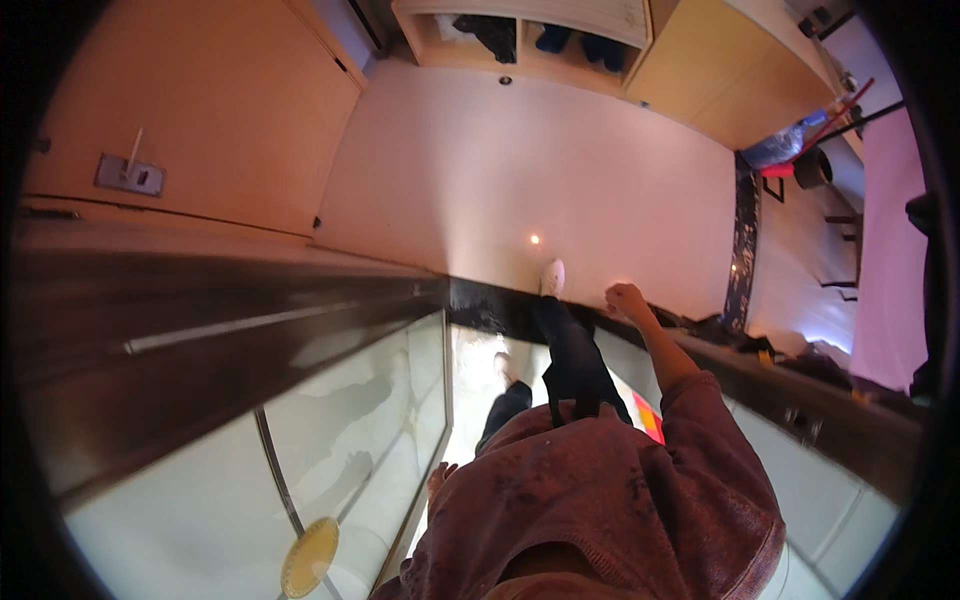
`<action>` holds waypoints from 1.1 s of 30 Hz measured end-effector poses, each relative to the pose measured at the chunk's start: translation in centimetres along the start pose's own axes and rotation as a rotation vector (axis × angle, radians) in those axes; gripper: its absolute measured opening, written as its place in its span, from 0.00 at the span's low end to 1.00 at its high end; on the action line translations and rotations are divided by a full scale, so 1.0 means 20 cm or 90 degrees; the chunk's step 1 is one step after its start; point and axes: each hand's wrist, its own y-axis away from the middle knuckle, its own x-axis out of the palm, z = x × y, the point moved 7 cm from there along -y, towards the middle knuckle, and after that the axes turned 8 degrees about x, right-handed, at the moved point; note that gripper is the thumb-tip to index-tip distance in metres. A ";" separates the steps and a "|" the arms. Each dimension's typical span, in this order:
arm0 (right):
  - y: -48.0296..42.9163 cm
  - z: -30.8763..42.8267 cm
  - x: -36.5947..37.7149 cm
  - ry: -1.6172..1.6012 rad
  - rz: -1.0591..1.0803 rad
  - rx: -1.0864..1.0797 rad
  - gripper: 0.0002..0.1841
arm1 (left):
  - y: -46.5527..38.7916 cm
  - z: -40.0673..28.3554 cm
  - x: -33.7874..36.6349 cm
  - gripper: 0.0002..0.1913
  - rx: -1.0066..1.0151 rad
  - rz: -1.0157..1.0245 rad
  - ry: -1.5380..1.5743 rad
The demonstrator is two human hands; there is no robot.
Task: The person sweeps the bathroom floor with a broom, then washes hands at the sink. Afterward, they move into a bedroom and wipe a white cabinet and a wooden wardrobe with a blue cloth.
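My right hand (pixel 624 300) hangs over the dark door threshold, its fingers curled, with no object visible in it. Low at my left side, my left hand (pixel 440 478) is partly hidden by my red sweatshirt (pixel 555 487); a few fingers show, and I cannot tell if it holds anything. One foot in a light shoe (pixel 553 277) is on the pale floor (pixel 480 172) past the dark threshold (pixel 491 307). The other foot (pixel 504 367) is behind it on the bright floor.
A wooden door (pixel 202 97) with a metal handle plate (pixel 129 175) stands at the left. Ahead is a low wooden cabinet with open compartments (pixel 517 19) holding dark items. A dark door frame (pixel 225 330) and a glossy tiled wall (pixel 337 420) flank me; a pink surface (pixel 891 247) lies far right.
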 end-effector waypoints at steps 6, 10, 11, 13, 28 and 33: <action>-0.32 -0.04 -0.26 -0.190 -0.064 0.110 0.09 | -0.10 -0.58 0.64 0.24 0.043 0.053 0.011; -0.45 0.00 -0.50 -0.133 -0.023 0.165 0.11 | -0.09 -0.80 1.05 0.20 0.057 0.102 -0.019; -0.48 0.01 -0.55 -0.166 -0.024 0.198 0.11 | -0.09 -0.84 1.12 0.20 0.075 0.115 -0.036; -0.51 0.07 -0.68 -0.132 -0.085 0.190 0.12 | -0.12 -0.90 1.23 0.19 0.056 0.122 -0.045; -0.75 0.17 -1.14 0.001 -0.255 0.011 0.09 | -0.93 -1.69 1.87 0.10 -0.017 0.159 -0.027; -0.68 0.43 -1.26 -0.439 -0.307 0.209 0.11 | -0.95 -2.15 2.30 0.09 -0.017 0.308 -0.132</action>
